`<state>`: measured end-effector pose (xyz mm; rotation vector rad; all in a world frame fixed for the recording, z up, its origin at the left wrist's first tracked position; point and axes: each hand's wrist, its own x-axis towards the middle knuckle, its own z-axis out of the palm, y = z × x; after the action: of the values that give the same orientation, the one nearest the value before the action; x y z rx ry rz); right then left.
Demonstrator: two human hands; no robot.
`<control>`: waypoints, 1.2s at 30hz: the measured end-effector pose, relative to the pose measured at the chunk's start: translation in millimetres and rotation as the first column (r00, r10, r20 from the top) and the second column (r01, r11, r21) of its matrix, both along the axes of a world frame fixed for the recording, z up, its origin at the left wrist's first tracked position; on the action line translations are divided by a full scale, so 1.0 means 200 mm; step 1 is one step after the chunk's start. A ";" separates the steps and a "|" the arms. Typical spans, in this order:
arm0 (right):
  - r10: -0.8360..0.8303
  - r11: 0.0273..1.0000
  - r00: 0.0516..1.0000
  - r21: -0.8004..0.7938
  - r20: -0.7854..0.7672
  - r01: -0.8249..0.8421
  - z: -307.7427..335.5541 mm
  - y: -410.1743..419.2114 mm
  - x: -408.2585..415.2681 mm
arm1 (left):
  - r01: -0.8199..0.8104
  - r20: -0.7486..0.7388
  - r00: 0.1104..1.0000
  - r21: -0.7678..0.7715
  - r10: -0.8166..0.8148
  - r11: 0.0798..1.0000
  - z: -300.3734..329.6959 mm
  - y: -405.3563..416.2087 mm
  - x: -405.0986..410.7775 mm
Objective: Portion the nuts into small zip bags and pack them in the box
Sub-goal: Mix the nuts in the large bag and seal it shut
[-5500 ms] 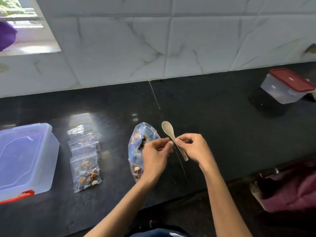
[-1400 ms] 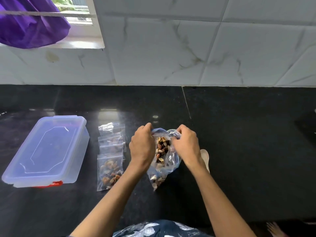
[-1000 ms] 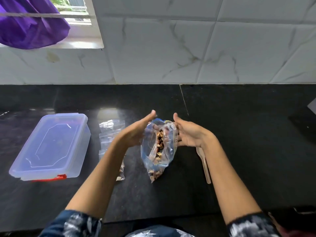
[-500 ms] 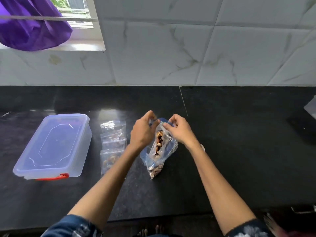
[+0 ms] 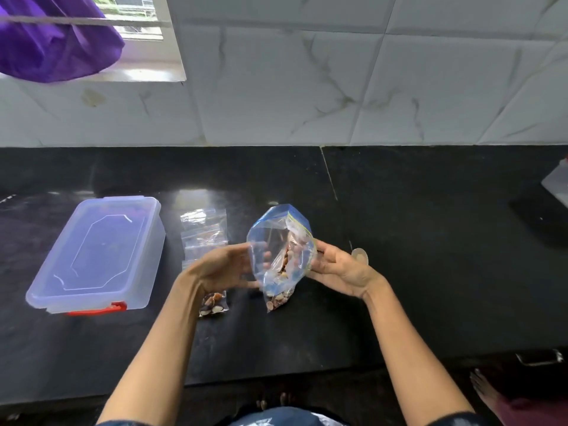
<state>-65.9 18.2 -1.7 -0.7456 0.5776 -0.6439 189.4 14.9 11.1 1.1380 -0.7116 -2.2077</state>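
A large clear zip bag of mixed nuts with a blue top stands upright on the black counter. My left hand presses its left side with straight fingers, palm facing right. My right hand presses its right side the same way. Several small zip bags lie in a row to the left, the nearest one filled with nuts and partly hidden by my left forearm. A clear lidded box with a red latch sits at far left. A wooden spoon peeks out behind my right hand.
A white marble-tile wall rises behind the counter. A purple cloth hangs by the window at upper left. Another container's corner shows at the right edge. A person's foot is below the counter at lower right.
Both hands let go of the bag's top edge and moved down to its sides, fingers straightened. The bag's mouth now stands taller and free.
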 end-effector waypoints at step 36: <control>-0.748 0.655 0.330 -0.561 -0.576 0.506 0.32 0.23 0.22 | -0.426 0.340 0.671 -0.551 0.659 0.717 0.22 0.30 -0.37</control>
<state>-21.6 64.5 63.3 -1.0829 1.7123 -1.1719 115.5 75.7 55.2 1.4780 -0.8606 -1.1373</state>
